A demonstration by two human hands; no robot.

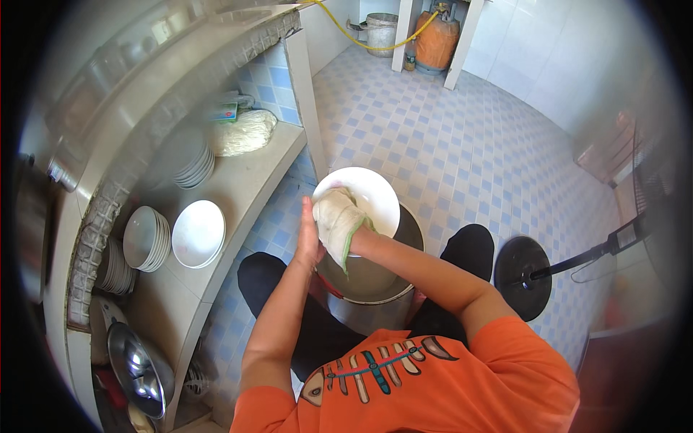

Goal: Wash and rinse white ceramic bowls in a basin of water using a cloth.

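A white plate [380, 197] is tilted above a round metal pot [373, 299] that holds cloudy water. My left hand [309, 238] grips the plate's left rim, thumb up along the edge. Pressed against the plate's inner face is a pale cloth [338, 216] with a green hem. My right hand [363, 238] is mostly hidden under that cloth and holds it; only the wrist side shows. The pot stands between my knees, and the plate covers part of its mouth.
Left, a shelf [238, 184] bears stacked white plates [199, 234], more stacked bowls [145, 238] and a plastic bag [246, 132]. A steel basin [138, 371] leans lower left. To the right stands a black fan base [523, 279]. An orange gas cylinder [437, 40] and a bucket [381, 33] stand beyond.
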